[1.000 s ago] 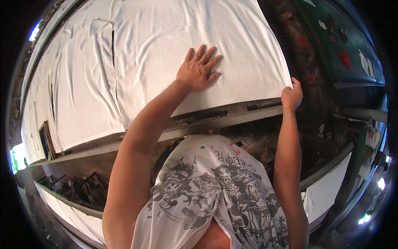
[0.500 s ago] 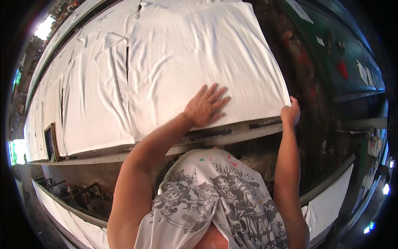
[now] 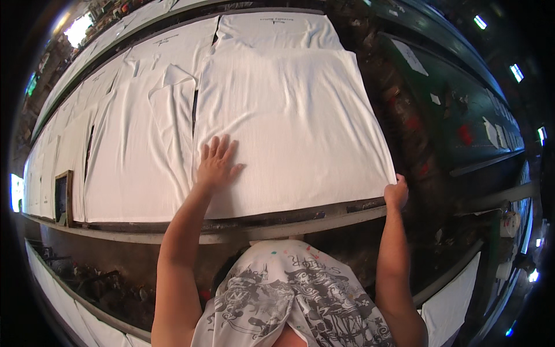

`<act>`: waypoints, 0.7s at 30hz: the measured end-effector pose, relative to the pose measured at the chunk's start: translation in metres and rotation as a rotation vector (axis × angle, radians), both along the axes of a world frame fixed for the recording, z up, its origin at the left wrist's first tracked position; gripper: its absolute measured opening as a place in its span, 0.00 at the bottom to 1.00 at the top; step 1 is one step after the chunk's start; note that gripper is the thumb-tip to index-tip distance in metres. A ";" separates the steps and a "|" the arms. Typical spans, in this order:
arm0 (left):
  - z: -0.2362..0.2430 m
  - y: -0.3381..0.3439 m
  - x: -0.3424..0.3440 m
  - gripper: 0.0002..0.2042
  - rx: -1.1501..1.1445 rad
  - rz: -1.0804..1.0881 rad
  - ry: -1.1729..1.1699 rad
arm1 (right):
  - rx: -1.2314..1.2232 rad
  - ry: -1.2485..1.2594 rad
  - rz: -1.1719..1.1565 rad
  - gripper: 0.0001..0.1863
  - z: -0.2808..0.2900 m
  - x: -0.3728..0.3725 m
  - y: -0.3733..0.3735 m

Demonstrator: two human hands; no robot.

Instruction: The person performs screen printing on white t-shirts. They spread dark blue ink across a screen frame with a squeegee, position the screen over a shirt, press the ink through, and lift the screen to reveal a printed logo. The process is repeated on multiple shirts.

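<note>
A large white cloth (image 3: pixel 289 133) lies spread over the long table in front of me, with soft wrinkles across it. My left hand (image 3: pixel 217 164) rests flat on its left part, fingers spread. At the cloth's near right corner, my right hand (image 3: pixel 396 193) is closed with the edge pinched in its fingers. Beyond the far edge of this cloth shows another white piece with small dark print (image 3: pixel 277 29). To the left lies a neighbouring white cloth (image 3: pixel 139 150), with a folded-over flap (image 3: pixel 173 87) and creases.
A small wooden frame (image 3: pixel 65 198) stands at the table's left end. The table's near rail (image 3: pixel 324 225) runs just before my body. Off to the right is a dark green table (image 3: pixel 445 98) with scraps on it. More white cloths (image 3: pixel 454 301) lie behind me on both sides.
My left hand has slid left across the cloth, from near its middle to its left part. My right hand keeps hold of the corner. The view has shifted, showing more of the far side.
</note>
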State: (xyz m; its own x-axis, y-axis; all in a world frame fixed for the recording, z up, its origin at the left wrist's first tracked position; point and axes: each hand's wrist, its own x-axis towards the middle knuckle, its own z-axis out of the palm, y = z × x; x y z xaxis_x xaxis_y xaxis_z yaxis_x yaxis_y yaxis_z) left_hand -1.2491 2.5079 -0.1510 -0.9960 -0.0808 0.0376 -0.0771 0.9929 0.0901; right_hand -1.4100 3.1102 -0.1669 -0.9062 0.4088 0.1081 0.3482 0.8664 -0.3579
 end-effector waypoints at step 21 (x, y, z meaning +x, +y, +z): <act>0.006 0.084 0.028 0.45 0.091 0.075 0.051 | 0.196 0.298 0.948 0.48 0.055 -0.026 -0.231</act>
State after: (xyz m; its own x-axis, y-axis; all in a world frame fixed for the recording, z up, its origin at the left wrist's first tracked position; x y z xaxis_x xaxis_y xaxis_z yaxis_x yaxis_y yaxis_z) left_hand -1.2208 2.5924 -0.1451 -0.9840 -0.1607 0.0776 -0.1441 0.9720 0.1856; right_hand -1.4356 2.8793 -0.1121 -0.7732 -0.5143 0.3710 -0.5941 0.7922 -0.1399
